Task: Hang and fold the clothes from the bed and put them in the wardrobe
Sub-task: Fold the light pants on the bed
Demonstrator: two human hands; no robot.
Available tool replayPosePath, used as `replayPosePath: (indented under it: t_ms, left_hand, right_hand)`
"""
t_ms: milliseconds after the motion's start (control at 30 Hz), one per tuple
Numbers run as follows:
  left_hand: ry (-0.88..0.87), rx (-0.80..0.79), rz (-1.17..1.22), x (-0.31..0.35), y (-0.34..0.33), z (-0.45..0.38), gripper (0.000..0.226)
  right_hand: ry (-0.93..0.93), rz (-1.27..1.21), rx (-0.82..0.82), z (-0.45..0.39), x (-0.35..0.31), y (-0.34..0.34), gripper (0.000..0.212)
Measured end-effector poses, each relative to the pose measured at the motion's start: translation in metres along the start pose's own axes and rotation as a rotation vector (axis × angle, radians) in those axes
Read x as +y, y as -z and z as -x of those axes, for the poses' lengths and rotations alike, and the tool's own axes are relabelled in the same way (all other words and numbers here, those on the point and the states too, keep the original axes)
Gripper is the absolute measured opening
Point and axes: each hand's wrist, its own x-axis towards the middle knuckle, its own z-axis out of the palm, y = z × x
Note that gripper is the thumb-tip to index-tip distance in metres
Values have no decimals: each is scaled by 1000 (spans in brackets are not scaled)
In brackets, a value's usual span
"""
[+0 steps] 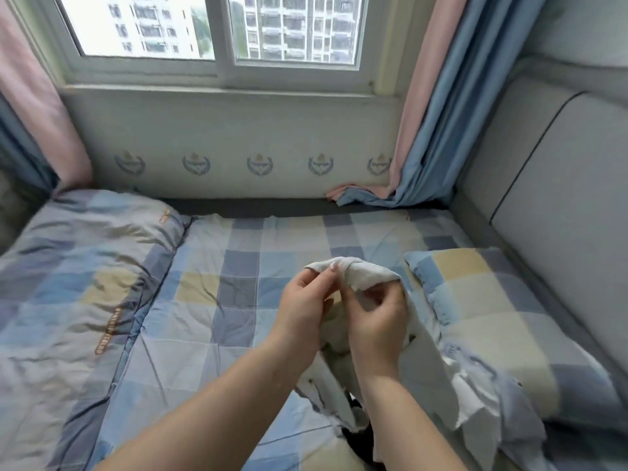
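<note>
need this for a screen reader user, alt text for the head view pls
Both hands, left hand and right hand, hold up a crumpled white garment over a checked bedsheet. A matching pillow lies right, a window beyond.

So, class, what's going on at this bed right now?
A person stands over a bed with checked bedding and holds a white garment up in both hands. The left hand pinches its top edge while the right hand grips the bunched cloth beside it. The rest of the garment hangs down to the bedding next to a checked pillow. It is neither folded nor on a hanger yet.
</note>
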Motion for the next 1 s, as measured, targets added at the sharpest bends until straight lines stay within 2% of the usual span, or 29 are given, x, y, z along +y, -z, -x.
replayPosePath:
  t_ms: [67,167,200,267,300,400,500,533,600,633,733,867,1000]
  left_hand:
    - [-45,-4,-30,42,-27,15,11]
    - [-81,-57,-67,93,-60,37,10]
    - [-90,-77,-74,109,-69,45,10]
    - [-144,-100,-120,142,-81,62,13]
    - [-211,-98,-191,157,-83,68,13]
    - [-568,-30,-581,198,-70,88,7]
    - [-850,175,-970,222,-38,104,34]
    - [-887,252,-1121,230,-26,109,45]
    - [-779,318,-1330,241,-3,115,63]
    - [-694,322,-1365,247,7,119,58]
    - [-571,296,-1314,266,30,133,13]
    - [-593,354,-1452,301,71,152,17]
    - [-656,401,-1678,340,98,176,18]
  right_hand:
    - [81,46,74,-16,-45,11,45]
    - [194,175,24,-37,-104,18,65]
    - [226,224,20,-43,-121,20,58]
    - [265,252,8,-54,-159,25,23]
    - [262,248,-18,-58,-175,27,14]
    - [293,253,-80,-64,-224,29,20]
    - [310,211,-111,-63,-268,26,22]
    - [309,195,-125,-61,-283,24,21]
    - [336,211,-162,-57,-308,17,19]
    - [366,229,-181,-53,-320,13,17]
    - [442,290,-187,-44,-344,3,19]
    - [502,407,-204,-42,-357,0,22]
    - [588,541,-290,-35,-365,-4,26]
